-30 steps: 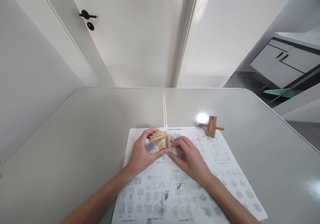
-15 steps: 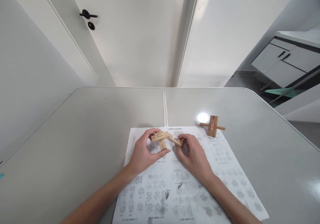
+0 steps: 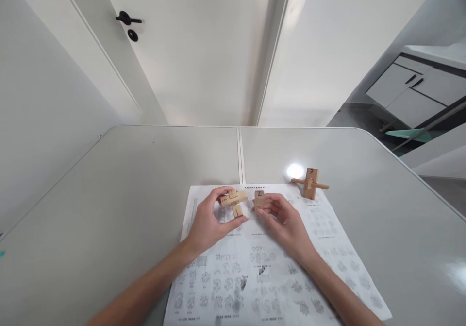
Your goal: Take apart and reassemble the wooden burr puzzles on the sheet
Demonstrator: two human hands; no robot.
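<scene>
In the foreground, the sheet (image 3: 269, 243). Above it, the left hand (image 3: 208, 221) — thumb and fingers curled round the joined blocks (image 3: 233, 199); the right hand (image 3: 287, 225) — fingertips pinching a single block (image 3: 259, 198), just apart. Wood, presumably light and stiff; best held by flat sides. Beyond, right: the wooden cross (image 3: 309, 184).
</scene>
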